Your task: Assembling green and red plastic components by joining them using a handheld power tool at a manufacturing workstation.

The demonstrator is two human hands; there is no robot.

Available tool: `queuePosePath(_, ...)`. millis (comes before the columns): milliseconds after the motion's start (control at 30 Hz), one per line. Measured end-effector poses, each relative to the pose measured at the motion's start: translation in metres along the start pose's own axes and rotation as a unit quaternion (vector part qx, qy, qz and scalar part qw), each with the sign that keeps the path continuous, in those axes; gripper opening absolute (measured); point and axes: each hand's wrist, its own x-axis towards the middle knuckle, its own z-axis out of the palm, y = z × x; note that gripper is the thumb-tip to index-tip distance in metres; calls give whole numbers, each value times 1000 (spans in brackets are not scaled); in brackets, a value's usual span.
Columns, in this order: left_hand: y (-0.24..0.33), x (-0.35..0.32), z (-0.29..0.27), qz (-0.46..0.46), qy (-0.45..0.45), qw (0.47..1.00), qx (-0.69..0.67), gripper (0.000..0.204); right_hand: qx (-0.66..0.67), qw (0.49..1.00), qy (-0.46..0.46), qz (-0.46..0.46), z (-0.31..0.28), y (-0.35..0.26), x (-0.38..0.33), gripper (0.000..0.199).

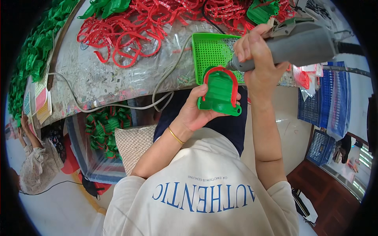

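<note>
My left hand point(191, 112) holds a green plastic scoop-shaped part point(219, 88) from below and the left side, with the thumb along its edge. Around the rim of that part runs a red U-shaped strip point(235, 88). My right hand point(260, 59) is wrapped round a grey electric screwdriver point(301, 45), which lies nearly level. The screwdriver's tip is at the top right of the red strip; whether it touches cannot be made out. Just behind the part sits a bright green perforated tray point(199, 55) with small silvery pieces, apparently screws, at its right.
Loose red strips point(130, 35) pile across the far table point(106, 80). Green parts point(33, 59) heap at the left. A grey cable point(118, 105) crosses the front edge. Below it, a crate point(84, 157) holds green-and-red pieces. A co-worker's arm point(33, 135) shows at far left.
</note>
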Motion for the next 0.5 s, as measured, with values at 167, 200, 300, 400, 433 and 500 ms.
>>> queuePosePath(167, 0, 0, 7, 0, 12, 1000, -27, 68, -1, 1000, 9, 12, 0, -2, -5, 11)
queuePosePath(200, 0, -1, 8, 0, 16, 1000, -19, 68, 20, 999, 10, 25, 0, -3, -3, 12)
queuePosePath(300, 3, 2, 7, 10, 42, 999, -13, 67, 26, 999, -2, 22, -1, -12, 12, 13)
queuePosePath(400, 7, 5, 5, 15, 52, 998, -35, 66, 37, 999, 21, 9, -3, -10, 30, 13)
queuePosePath(433, 8, 5, 4, 15, 38, 998, -53, 65, 36, 999, 22, 9, -5, -4, 33, 13)
queuePosePath(500, 7, 8, 1, 17, 33, 997, -66, 65, -1, 999, 46, 4, -12, 21, 39, 13)
